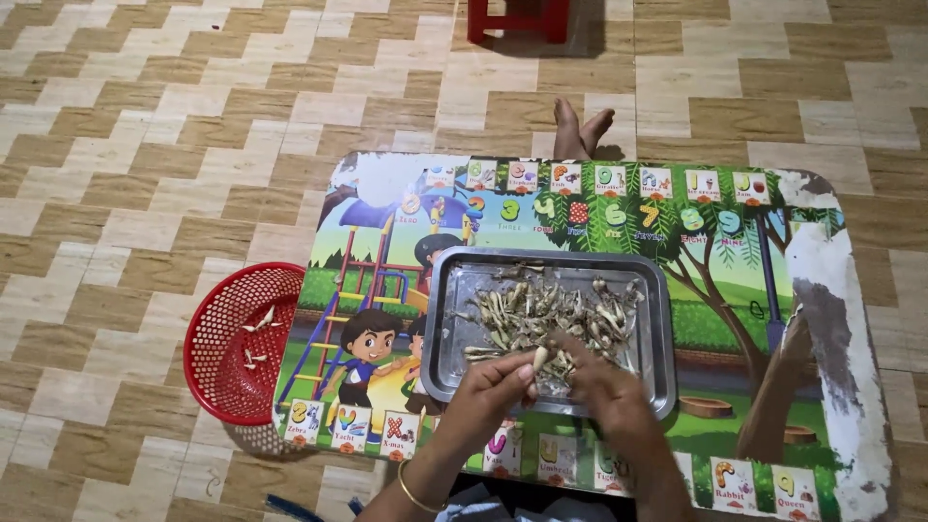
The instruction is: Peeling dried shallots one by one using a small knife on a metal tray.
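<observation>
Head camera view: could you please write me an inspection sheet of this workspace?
Surface: low children's picture table with worn white patches, standing on a tan zigzag-tiled floor.
Job's things: rectangular steel tray holding a heap of pale stalk-like pieces; one small pale piece is pinched between both hands.
Clutter: round red plastic mesh basket on the floor left of the table, with a few pale bits inside.
Grippers: left hand, a thin gold bangle on its wrist, and right hand meet over the tray's near edge.
Cables: nothing seen.
Surroundings: red stool at the top edge; a bare foot beyond the table.
</observation>
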